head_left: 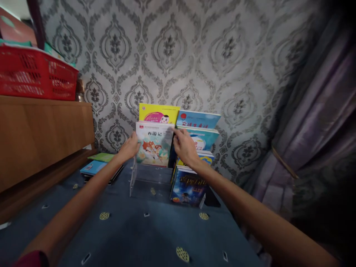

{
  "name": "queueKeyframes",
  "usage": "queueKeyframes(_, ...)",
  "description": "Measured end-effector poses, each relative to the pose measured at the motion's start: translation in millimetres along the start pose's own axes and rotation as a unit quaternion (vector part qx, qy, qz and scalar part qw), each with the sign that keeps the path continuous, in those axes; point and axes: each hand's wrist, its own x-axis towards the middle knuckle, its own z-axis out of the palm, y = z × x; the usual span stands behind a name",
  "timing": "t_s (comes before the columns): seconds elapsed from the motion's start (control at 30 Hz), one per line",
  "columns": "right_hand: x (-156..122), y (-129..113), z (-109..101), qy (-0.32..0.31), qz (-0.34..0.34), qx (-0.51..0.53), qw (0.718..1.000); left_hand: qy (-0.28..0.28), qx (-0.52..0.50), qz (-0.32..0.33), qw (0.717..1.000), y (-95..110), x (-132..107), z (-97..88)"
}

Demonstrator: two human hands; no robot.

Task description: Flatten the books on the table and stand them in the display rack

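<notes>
A pale picture book with a figure on its cover stands upright between my hands, in the left column of a clear tiered book rack. My left hand grips the book's left edge. Closed at its upper right edge is my right hand, fingers partly hidden. Behind the pale book rises a yellow book. The rack's right column holds a blue book at the back, a teal book before it, and a dark blue book in front. The rack's lower left tier shows bare clear plastic.
Left of the rack lies a small pile of books, a light blue one and a green one on top. A red basket sits on a wooden cabinet. A curtain hangs at right. Patterned dark cloth covers the surface.
</notes>
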Motion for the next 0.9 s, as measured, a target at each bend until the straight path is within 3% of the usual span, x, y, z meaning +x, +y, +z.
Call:
queueKeyframes(0.17, -8.9, 5.9, 8.0, -0.045, 0.014, -0.030, 0.998, -0.006, 0.059, -0.040, 0.997, 9.6, -4.4, -5.0)
queueKeyframes(0.33, -12.2, 2.3, 11.1, -0.040, 0.047, -0.004, 0.998, -0.013, 0.077, -0.060, 0.995, 22.0, -4.7, -12.6)
queueKeyframes(0.7, 6.8, -5.1, 0.1, -0.067, 0.073, -0.087, 0.991, -0.006, 0.087, -0.068, 0.994, 31.2, -4.2, -19.1)
queueKeyframes(0.9, -9.8, -3.0, 9.7, -0.014, 0.080, 0.035, 0.996, 0.031, 0.079, -0.061, 0.995, 26.2, -8.0, -12.1)
